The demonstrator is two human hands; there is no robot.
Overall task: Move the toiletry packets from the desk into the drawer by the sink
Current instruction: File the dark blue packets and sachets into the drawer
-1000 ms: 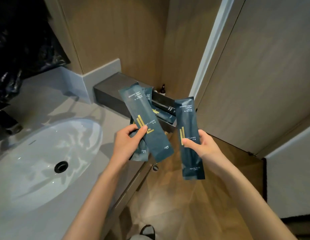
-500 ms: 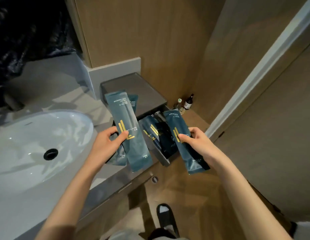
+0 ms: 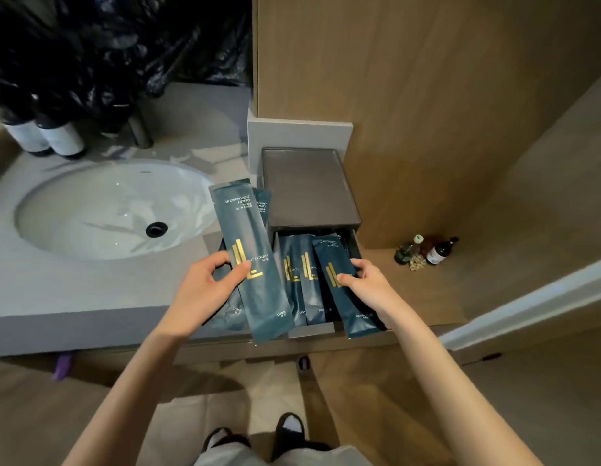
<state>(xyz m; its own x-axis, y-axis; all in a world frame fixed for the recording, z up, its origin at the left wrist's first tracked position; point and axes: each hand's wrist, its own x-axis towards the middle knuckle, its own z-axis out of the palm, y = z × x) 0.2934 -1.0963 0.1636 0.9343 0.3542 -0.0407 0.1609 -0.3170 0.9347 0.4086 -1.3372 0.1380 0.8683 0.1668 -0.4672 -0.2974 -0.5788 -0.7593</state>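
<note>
Our left hand [image 3: 205, 290] grips a small stack of teal packets [image 3: 248, 257] with the thumb across the front one and the fingers curled behind. The stack tilts over the counter edge between the sink [image 3: 101, 210] and the open drawer [image 3: 311, 331]. Our right hand [image 3: 366, 287] pinches a single packet [image 3: 356, 311] over the drawer, its lower end past the front. Two packets lying inside [image 3: 302, 280] sit just left of it.

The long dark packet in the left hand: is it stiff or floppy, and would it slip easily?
Probably fairly stiff: the packet, pinched near its middle by the left hand, is straight at both ends. Its film shows a sheen, so it may slip. Flat and thin, it is likely light.
</note>
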